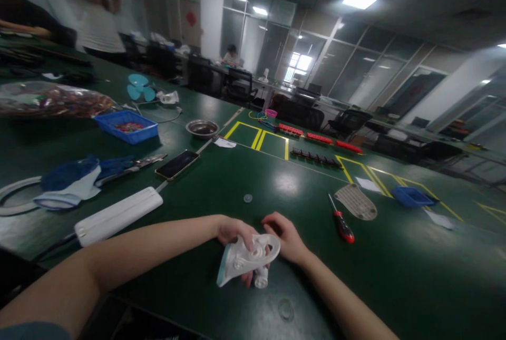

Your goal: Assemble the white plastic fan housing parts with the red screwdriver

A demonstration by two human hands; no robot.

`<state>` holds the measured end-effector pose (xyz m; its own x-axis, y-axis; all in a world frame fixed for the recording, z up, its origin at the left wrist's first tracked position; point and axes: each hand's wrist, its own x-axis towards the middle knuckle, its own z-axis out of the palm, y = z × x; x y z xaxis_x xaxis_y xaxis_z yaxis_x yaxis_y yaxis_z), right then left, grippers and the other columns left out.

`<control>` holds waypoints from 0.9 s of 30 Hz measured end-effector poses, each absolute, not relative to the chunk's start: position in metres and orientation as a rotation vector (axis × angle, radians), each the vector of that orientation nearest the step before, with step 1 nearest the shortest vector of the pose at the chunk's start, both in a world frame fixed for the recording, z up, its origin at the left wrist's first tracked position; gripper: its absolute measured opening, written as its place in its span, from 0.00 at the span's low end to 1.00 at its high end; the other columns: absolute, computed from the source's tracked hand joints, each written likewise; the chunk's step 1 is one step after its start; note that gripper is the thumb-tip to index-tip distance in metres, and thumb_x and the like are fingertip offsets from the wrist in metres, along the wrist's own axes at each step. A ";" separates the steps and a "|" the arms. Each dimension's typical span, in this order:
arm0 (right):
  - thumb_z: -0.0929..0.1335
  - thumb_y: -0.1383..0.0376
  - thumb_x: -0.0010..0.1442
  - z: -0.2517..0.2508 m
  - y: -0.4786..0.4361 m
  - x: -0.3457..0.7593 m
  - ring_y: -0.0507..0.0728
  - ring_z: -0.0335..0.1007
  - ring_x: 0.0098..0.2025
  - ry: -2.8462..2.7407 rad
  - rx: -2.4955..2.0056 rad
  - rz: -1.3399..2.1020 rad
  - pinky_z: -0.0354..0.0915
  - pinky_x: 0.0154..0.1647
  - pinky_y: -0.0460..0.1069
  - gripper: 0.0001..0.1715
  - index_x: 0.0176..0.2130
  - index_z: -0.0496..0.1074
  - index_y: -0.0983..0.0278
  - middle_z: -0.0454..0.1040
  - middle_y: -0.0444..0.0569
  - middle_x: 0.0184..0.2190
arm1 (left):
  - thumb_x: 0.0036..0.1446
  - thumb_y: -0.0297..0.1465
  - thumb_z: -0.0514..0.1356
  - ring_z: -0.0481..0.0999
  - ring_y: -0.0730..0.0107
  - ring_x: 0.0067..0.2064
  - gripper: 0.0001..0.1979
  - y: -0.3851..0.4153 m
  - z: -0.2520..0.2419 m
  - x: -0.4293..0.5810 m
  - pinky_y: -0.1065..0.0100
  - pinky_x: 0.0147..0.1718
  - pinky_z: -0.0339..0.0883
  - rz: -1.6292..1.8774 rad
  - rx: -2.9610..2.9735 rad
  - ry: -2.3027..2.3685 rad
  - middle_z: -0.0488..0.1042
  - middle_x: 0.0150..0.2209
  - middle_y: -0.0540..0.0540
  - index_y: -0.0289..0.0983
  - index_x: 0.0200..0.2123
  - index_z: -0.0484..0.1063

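Note:
My left hand (236, 232) grips a white plastic housing (247, 255) with a teal edge and a ring-shaped end, tilted just above the green table. Below the housing shows a small white cylindrical part (261, 278); whether it is joined on I cannot tell. My right hand (288, 237) lies close to the ring end, fingers loosely bent and apart, some of them hidden behind the ring. A small clear disc (247, 198) rests on the table beyond my hands, and a clear round piece (285, 309) lies nearer to me.
Rightward lie a red-black screwdriver (343, 226), a perforated beige plate (357, 201) and a blue tray (413, 196). Leftward are a white power strip (118, 215), a phone (177, 164), blue gloves (71, 182), a metal bowl (202, 128) and a blue bin (146, 133). People are in the background.

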<state>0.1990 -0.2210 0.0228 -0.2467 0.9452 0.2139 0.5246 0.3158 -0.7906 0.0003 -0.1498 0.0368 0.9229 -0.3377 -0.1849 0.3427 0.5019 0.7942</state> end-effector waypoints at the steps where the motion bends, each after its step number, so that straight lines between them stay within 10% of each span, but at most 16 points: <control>1: 0.65 0.57 0.63 0.024 -0.218 0.196 0.54 0.66 0.34 -1.929 -1.310 0.725 0.64 0.36 0.49 0.11 0.40 0.71 0.61 0.70 0.48 0.35 | 0.43 0.33 0.61 0.79 0.45 0.40 0.22 -0.150 0.037 0.000 0.48 0.39 0.72 -0.412 0.965 0.002 0.79 0.34 0.39 0.33 0.44 0.76; 27: 0.64 0.59 0.65 0.017 -0.211 0.218 0.55 0.69 0.38 -1.961 -1.474 0.314 0.65 0.40 0.49 0.10 0.40 0.72 0.60 0.72 0.49 0.38 | 0.47 0.33 0.63 0.80 0.49 0.40 0.25 -0.151 0.037 0.002 0.51 0.40 0.72 -0.392 0.906 -0.031 0.79 0.37 0.39 0.32 0.50 0.72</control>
